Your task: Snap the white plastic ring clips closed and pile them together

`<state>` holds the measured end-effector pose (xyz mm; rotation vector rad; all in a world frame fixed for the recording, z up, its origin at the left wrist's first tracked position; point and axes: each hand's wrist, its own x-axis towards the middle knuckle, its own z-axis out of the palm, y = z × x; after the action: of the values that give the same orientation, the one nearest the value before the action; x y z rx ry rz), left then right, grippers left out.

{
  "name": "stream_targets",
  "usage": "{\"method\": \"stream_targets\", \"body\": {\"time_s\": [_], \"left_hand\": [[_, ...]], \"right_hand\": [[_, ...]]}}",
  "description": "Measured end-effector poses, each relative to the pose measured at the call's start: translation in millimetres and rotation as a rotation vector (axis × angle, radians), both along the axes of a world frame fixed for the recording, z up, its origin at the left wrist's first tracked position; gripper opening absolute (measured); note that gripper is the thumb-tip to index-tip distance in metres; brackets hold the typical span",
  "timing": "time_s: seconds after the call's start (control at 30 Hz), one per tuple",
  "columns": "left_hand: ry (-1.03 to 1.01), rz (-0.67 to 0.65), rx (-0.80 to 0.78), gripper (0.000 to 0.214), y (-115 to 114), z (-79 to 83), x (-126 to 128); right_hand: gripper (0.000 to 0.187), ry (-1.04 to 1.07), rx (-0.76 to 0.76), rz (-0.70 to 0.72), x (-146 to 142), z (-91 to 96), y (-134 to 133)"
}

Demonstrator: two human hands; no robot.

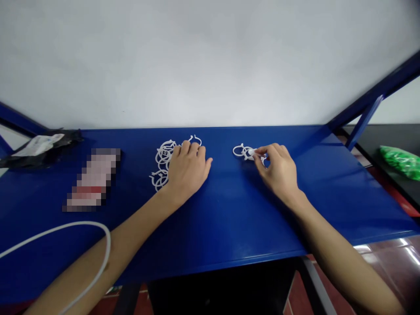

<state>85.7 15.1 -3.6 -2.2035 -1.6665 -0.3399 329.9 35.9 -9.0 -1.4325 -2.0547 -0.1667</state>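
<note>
My left hand [187, 168] lies palm down with its fingers stretched out, over the right side of a loose heap of white plastic rings [164, 159] with small clasps. The hand hides part of that heap. To the right, my right hand [277, 168] pinches a white plastic ring between thumb and forefinger. It is at the right end of a smaller group of white rings [242, 151] lying on the blue table [223, 218]. The fingers partly cover the pinched ring.
At left lie a blurred-out phone-shaped thing [95, 177] and a black plastic package [42, 146] with a white label. A white cable [75, 224] loops over my left forearm. A white wall [210, 65] stands behind. A green bag [402, 162] sits on a dark surface at far right.
</note>
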Motion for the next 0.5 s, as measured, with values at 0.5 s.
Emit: {"method": "stream_targets", "body": {"time_s": [0.5], "left_hand": [[-0.105, -0.279, 0.215, 0.014, -7.5, 1.9, 13.9]], "right_hand": [[0.022, 0.356, -0.344, 0.358, -24.6, 3.9, -26.0]]}}
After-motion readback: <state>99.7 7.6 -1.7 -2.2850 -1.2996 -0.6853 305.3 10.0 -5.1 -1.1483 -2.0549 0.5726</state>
